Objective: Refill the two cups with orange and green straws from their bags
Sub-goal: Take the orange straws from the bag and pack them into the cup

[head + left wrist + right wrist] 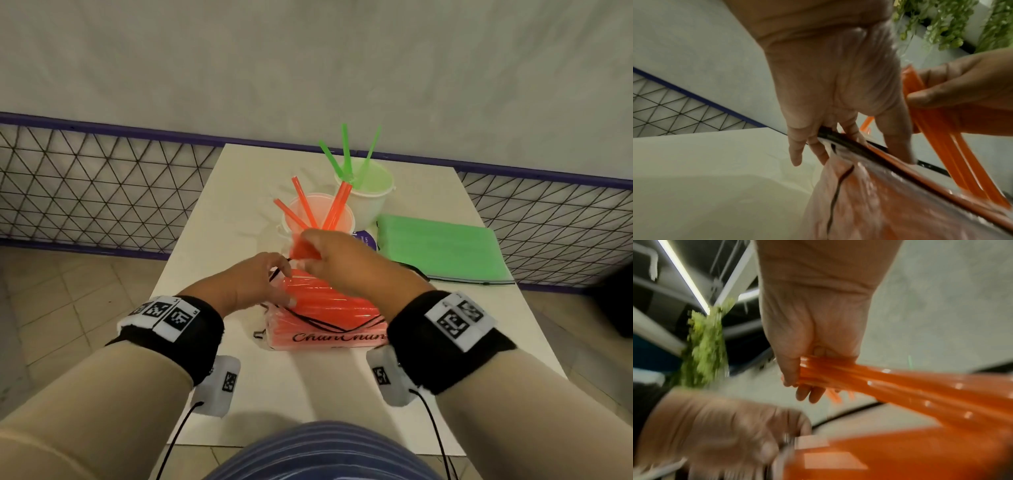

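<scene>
A clear bag of orange straws (325, 315) lies on the white table (239, 219) in front of me. My left hand (260, 277) pinches the bag's black zip edge (849, 144) at its mouth. My right hand (325, 253) grips a bunch of orange straws (859, 378) half drawn out of the bag. Behind the hands stands a cup (318, 216) with a few orange straws, and further back a cup (370, 192) with three green straws. The green straw bag (442, 246) lies flat at the right.
A wire mesh fence with a purple rail (85, 164) runs behind the table. A purple-labelled item (364, 240) peeks out between the cups and the green bag. Tiled floor (68, 301) lies left of the table.
</scene>
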Available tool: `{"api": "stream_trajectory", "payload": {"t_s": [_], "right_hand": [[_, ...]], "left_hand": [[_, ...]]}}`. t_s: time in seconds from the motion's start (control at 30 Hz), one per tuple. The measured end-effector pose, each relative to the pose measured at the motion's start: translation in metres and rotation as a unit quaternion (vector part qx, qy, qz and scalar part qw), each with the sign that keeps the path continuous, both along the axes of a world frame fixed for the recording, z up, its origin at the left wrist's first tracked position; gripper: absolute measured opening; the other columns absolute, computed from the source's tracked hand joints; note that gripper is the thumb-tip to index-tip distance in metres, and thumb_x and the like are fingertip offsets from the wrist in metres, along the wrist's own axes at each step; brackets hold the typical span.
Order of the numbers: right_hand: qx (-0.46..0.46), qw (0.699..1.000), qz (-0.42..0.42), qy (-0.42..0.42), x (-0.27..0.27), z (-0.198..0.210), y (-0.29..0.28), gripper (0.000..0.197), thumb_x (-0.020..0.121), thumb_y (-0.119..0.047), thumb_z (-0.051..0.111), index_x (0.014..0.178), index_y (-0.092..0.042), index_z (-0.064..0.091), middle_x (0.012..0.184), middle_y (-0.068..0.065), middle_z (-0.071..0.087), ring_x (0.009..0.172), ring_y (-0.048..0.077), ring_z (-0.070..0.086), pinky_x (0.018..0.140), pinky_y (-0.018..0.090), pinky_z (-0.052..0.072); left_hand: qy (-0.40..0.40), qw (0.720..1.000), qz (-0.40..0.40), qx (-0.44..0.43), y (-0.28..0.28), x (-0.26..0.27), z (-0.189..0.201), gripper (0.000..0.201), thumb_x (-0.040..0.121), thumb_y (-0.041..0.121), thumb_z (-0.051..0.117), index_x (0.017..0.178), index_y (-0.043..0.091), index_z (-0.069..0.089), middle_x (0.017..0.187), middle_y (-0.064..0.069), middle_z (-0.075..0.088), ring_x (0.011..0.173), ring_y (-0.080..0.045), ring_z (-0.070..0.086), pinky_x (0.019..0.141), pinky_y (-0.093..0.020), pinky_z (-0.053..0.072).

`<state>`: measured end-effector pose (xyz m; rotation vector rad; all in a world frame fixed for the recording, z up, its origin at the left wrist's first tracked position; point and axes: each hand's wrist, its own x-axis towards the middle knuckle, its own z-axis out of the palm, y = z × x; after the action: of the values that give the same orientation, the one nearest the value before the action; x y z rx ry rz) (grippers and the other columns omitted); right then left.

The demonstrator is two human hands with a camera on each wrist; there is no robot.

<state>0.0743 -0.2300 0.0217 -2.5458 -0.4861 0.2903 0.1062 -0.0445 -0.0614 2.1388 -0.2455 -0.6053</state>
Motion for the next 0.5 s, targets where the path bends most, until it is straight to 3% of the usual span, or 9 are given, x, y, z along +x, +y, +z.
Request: {"api": "stream_trajectory", "payload": {"t_s": [0.07, 0.13, 0.2, 0.27, 0.3, 0.37, 0.5], "right_hand": [[0.075, 0.997, -0.033, 0.002, 0.006, 0.031, -0.006, 0.03, 0.095, -0.025, 0.06, 0.124, -0.02, 0.055, 0.109, -0.009, 0.061, 0.097, 0.009, 0.057, 0.075, 0.017, 0.042], [0.183, 0.979, -0.087, -0.026, 0.013, 0.064, -0.014, 0.028, 0.093, -0.025, 0.062, 0.12, -0.026, 0.056, 0.102, -0.01, 0.064, 0.092, 0.007, 0.059, 0.076, 0.022, 0.043], [0.291, 0.94, -0.152, -0.088, 0.022, 0.089, -0.022, 0.022, 0.093, -0.027, 0.061, 0.114, -0.03, 0.056, 0.102, -0.01, 0.067, 0.097, 0.009, 0.062, 0.086, 0.03, 0.048], [0.378, 0.89, -0.206, -0.151, 0.029, 0.102, -0.025, 0.021, 0.096, -0.028, 0.056, 0.116, -0.028, 0.054, 0.108, -0.008, 0.066, 0.104, 0.009, 0.061, 0.094, 0.034, 0.049], [0.405, 0.868, -0.224, -0.182, 0.034, 0.103, -0.024, 0.021, 0.096, -0.028, 0.055, 0.117, -0.026, 0.054, 0.11, -0.007, 0.065, 0.106, 0.008, 0.06, 0.095, 0.033, 0.049], [0.436, 0.838, -0.248, -0.217, 0.044, 0.09, -0.017, 0.021, 0.096, -0.027, 0.055, 0.117, -0.023, 0.053, 0.111, -0.006, 0.064, 0.105, 0.006, 0.06, 0.092, 0.028, 0.05], [0.448, 0.829, -0.265, -0.205, 0.062, 0.041, -0.003, 0.017, 0.096, -0.021, 0.058, 0.111, -0.016, 0.051, 0.101, -0.006, 0.061, 0.091, 0.002, 0.059, 0.078, 0.013, 0.046]], "left_hand": [[0.022, 0.995, 0.073, -0.068, 0.0, 0.008, 0.006, 0.042, 0.059, 0.042, 0.076, 0.095, 0.028, 0.06, 0.113, 0.001, 0.062, 0.103, -0.018, 0.056, 0.087, -0.036, 0.043], [0.034, 0.978, 0.165, -0.125, -0.003, 0.02, 0.009, 0.034, 0.073, 0.039, 0.068, 0.101, 0.024, 0.058, 0.119, -0.003, 0.061, 0.11, -0.019, 0.056, 0.097, -0.04, 0.043], [0.05, 0.958, 0.237, -0.155, -0.01, 0.03, 0.012, 0.029, 0.092, 0.036, 0.057, 0.115, 0.018, 0.054, 0.119, -0.005, 0.059, 0.113, -0.02, 0.056, 0.103, -0.044, 0.044], [0.076, 0.944, 0.274, -0.17, -0.022, 0.037, 0.016, 0.041, 0.098, 0.038, 0.049, 0.131, 0.014, 0.046, 0.108, -0.001, 0.056, 0.113, -0.022, 0.055, 0.104, -0.043, 0.044], [0.084, 0.943, 0.275, -0.169, -0.028, 0.04, 0.018, 0.047, 0.099, 0.038, 0.048, 0.139, 0.015, 0.04, 0.104, 0.001, 0.053, 0.112, -0.024, 0.055, 0.103, -0.043, 0.045], [0.09, 0.951, 0.258, -0.146, -0.041, 0.043, 0.022, 0.055, 0.099, 0.036, 0.047, 0.148, 0.019, 0.028, 0.113, -0.002, 0.051, 0.11, -0.027, 0.056, 0.097, -0.041, 0.049], [0.069, 0.969, 0.225, -0.073, -0.056, 0.05, 0.019, 0.054, 0.096, 0.03, 0.05, 0.145, 0.018, 0.03, 0.127, -0.005, 0.052, 0.102, -0.029, 0.061, 0.079, -0.037, 0.05]]}}
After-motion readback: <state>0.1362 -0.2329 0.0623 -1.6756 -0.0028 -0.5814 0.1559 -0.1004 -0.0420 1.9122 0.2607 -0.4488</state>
